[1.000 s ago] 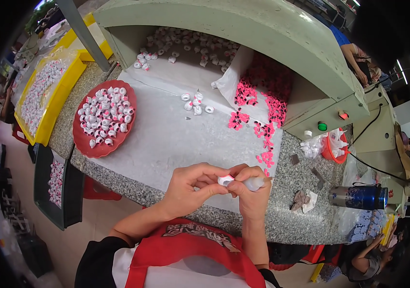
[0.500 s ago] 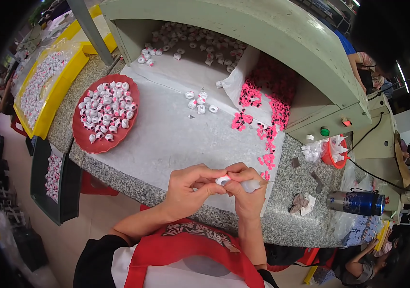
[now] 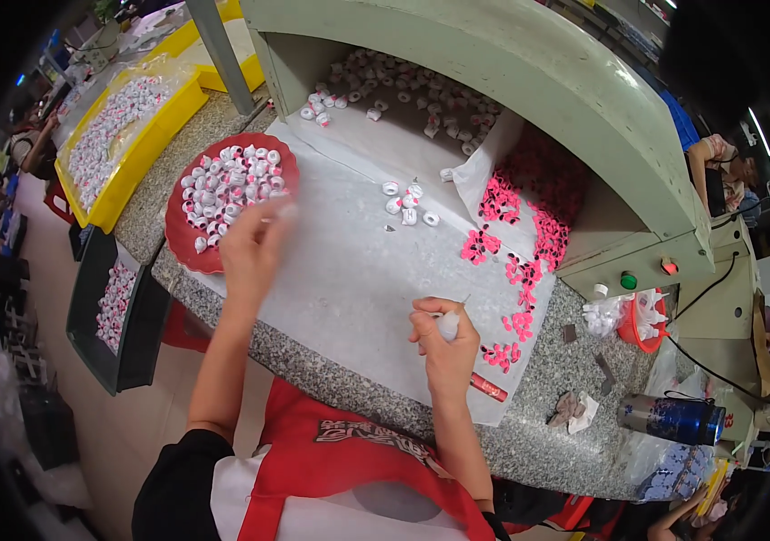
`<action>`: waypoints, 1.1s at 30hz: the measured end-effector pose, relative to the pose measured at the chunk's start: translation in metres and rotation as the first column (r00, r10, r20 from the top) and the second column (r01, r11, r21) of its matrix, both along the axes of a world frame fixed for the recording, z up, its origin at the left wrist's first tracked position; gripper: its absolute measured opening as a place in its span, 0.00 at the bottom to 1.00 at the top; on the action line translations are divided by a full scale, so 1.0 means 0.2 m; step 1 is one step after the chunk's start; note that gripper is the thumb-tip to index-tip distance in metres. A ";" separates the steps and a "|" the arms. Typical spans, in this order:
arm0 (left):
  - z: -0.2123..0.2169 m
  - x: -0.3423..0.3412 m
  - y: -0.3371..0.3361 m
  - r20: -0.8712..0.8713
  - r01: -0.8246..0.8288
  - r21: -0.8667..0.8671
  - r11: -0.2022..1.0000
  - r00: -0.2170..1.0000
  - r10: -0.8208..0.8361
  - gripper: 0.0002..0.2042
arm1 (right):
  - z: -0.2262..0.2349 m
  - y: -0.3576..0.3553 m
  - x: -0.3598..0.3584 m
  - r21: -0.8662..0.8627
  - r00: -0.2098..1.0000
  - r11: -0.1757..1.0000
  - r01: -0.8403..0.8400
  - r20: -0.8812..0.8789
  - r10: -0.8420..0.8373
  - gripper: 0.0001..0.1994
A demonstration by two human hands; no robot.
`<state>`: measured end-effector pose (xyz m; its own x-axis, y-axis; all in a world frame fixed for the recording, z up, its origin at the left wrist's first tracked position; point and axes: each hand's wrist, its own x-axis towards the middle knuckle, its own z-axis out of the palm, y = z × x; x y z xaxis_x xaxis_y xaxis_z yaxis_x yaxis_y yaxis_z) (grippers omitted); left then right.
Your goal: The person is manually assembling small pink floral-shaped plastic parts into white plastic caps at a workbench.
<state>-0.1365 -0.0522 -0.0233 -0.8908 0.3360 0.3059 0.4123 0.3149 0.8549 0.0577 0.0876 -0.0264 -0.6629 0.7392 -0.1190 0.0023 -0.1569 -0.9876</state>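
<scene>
My left hand [image 3: 251,255], smeared by motion, is at the right edge of a red scalloped plate [image 3: 180,245]. Its fingers pinch what looks like a small white rounded piece [image 3: 288,212]. White pieces with pink and dark markings [image 3: 227,189] are heaped on the plate. Over the paper sheet, my right hand [image 3: 446,352] is closed around a small white squeeze bottle [image 3: 447,325] whose thin needle tip points up and away. Near the machine opening lie several loose white pieces [image 3: 409,216]. Small flat pink-and-black pieces [image 3: 520,270] trail down the sheet's right side.
A grey-green arched machine [image 3: 484,45] stands at the back, with more pieces inside. Yellow trays [image 3: 146,149] and a dark green bin [image 3: 132,338] are on the left. A red marker-like stick [image 3: 488,388], a red cup [image 3: 642,334] and a blue flask [image 3: 673,418] are on the right.
My hands have parted: the left has swung left to the plate with the small white piece, while the right stays near the sheet's front with the bottle turned upward. The view has shifted slightly.
</scene>
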 end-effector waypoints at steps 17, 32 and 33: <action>-0.09 0.04 0.53 0.530 0.240 0.608 0.757 0.587 -0.612 0.14 | 0.07 0.10 0.25 0.203 0.991 0.971 0.127 0.007 -0.131 0.15; 0.18 0.61 0.33 0.196 0.532 0.506 0.679 0.695 -0.691 0.14 | 0.29 -0.04 0.36 0.714 0.969 0.657 0.242 -0.143 -0.202 0.10; 0.18 0.61 0.33 0.182 0.531 0.510 0.677 0.703 -0.688 0.14 | 0.29 -0.04 0.36 0.723 0.962 0.637 0.267 -0.161 -0.220 0.11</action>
